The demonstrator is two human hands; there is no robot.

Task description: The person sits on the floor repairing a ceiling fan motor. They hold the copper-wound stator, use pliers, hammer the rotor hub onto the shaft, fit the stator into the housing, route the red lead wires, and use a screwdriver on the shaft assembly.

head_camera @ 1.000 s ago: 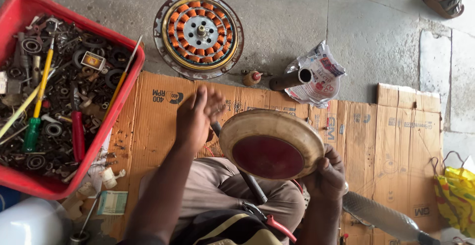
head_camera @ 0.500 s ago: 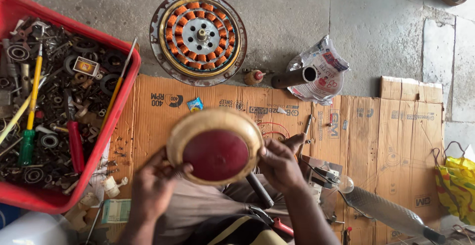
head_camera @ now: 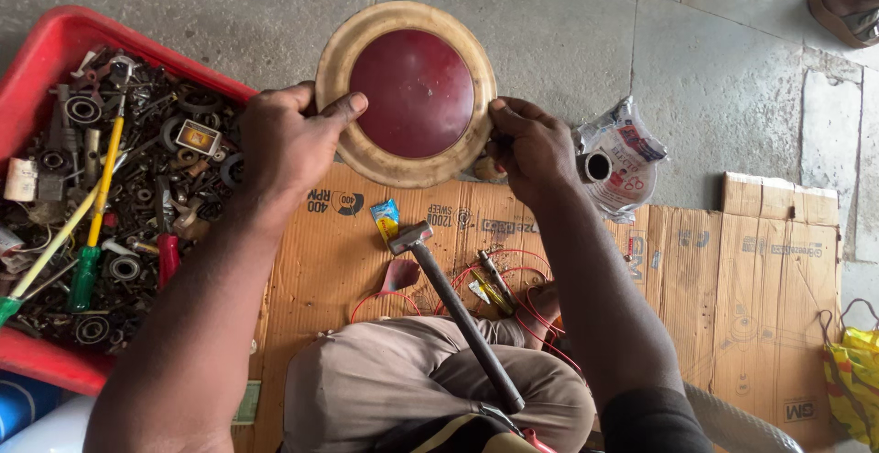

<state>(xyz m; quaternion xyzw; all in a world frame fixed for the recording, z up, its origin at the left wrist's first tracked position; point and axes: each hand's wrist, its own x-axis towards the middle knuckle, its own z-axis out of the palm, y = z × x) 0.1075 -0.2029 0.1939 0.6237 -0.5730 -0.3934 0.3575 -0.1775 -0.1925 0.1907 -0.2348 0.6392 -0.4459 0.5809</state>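
The round cover (head_camera: 406, 93), a red dome ringed by a worn cream rim, sits in the upper centre of the frame, held out ahead of the person over the far edge of the flattened cardboard (head_camera: 311, 270) and the grey stone floor (head_camera: 568, 23). Both hands grip it from opposite sides. The left hand (head_camera: 286, 146) is closed on the rim's left edge, thumb laid across the cream band and the other fingers tucked under it. The right hand (head_camera: 531, 146) pinches the lower right edge, its fingers curled and partly hidden behind the rim. Being a disc, the cover has no long axis; the line between the 2 grips runs left to right across the frame, and neither hand is nearer. Just below it, a hammer (head_camera: 455, 311) lies on the cardboard, head toward the cover, handle slanting down to the lap
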